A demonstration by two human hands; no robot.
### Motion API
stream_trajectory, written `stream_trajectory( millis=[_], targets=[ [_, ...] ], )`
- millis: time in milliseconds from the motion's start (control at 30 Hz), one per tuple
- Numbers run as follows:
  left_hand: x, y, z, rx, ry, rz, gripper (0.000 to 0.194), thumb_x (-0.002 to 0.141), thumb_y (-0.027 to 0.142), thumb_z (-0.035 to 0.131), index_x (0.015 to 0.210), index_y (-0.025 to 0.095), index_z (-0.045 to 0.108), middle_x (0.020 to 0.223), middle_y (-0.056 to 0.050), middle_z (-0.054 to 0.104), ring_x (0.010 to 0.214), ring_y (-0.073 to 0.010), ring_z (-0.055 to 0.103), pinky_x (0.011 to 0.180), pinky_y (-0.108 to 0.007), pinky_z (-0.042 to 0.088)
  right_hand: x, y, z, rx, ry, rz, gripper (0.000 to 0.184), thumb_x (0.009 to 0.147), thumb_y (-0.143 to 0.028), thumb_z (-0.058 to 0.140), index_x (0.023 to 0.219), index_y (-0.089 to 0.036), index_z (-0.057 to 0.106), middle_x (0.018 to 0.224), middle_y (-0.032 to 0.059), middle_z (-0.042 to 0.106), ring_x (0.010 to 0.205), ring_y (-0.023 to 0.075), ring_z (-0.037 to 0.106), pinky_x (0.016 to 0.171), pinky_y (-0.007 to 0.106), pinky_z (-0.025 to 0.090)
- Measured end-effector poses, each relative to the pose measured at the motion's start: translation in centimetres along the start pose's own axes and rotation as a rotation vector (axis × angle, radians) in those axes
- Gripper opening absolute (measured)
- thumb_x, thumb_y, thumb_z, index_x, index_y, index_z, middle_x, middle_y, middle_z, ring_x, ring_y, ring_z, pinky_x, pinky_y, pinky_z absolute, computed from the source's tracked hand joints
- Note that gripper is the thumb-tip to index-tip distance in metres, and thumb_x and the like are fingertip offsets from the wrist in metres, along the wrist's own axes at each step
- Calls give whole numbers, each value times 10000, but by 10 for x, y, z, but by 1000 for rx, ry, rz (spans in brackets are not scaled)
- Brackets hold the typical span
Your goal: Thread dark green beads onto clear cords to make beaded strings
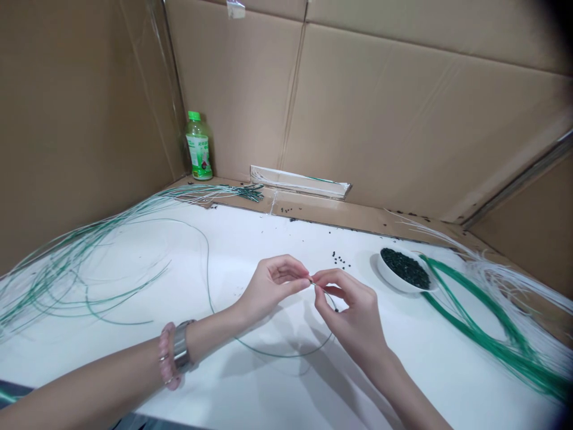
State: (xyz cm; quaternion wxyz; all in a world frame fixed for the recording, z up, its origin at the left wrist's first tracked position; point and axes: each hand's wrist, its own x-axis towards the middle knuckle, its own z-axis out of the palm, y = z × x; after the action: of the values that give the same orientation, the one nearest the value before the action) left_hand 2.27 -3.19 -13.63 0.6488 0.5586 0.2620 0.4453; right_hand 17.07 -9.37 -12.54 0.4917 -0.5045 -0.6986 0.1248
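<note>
My left hand [275,283] and my right hand [353,304] meet above the white table, fingertips almost touching. Each pinches thumb against forefinger on a thin green cord [286,356]. A tiny dark piece shows at the left fingertips, too small to name. Another small black piece [336,310] sits by the cord beneath my right fingers. From my hands the cord curves down and loops left across the table. A white bowl [388,278] full of small black-green pieces [405,269] stands to the right of my right hand.
Loose green cords [58,269] spread over the left side. A coiled green bundle [470,319] and white strands [505,272] lie at right. Black bits [340,260] are scattered behind my hands. A green bottle [199,146] stands by the cardboard wall [380,119], near a shallow strip tray [299,185].
</note>
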Motion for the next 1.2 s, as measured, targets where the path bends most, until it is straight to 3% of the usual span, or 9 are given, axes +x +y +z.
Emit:
stream_trajectory(
  millis=[533, 967, 1067, 1200],
  targets=[
    [-6, 2, -3, 372, -7, 218, 61, 761, 219, 653, 744, 161, 661, 750, -34, 683, 724, -144, 629, 713, -252, 495, 0, 4, 1, -144, -4, -146, 122, 789, -80, 494, 795, -201, 510, 789, 10, 623, 727, 120, 603, 640, 247, 554],
    [-6, 4, 0, 320, 14, 201, 62, 757, 216, 664, 765, 155, 676, 761, -38, 689, 727, -136, 633, 713, -238, 504, 1, 0, 0, -123, 3, -145, 119, 811, -86, 499, 810, -201, 525, 778, 11, 632, 709, 120, 603, 585, 234, 537],
    [-7, 4, 0, 293, 22, 195, 66, 747, 218, 676, 760, 153, 675, 754, -36, 687, 719, -130, 631, 707, -231, 507, 0, -1, -1, -84, 3, -111, 104, 813, -99, 518, 809, -199, 546, 787, 8, 639, 719, 115, 605, 573, 218, 532],
    [-6, 2, 0, 271, 8, 199, 76, 755, 217, 668, 784, 147, 681, 775, -43, 696, 741, -131, 637, 724, -228, 509, 1, 0, -1, 22, -10, 46, 63, 826, -162, 553, 793, -202, 590, 818, 12, 648, 752, 116, 611, 590, 203, 539]
  ],
)
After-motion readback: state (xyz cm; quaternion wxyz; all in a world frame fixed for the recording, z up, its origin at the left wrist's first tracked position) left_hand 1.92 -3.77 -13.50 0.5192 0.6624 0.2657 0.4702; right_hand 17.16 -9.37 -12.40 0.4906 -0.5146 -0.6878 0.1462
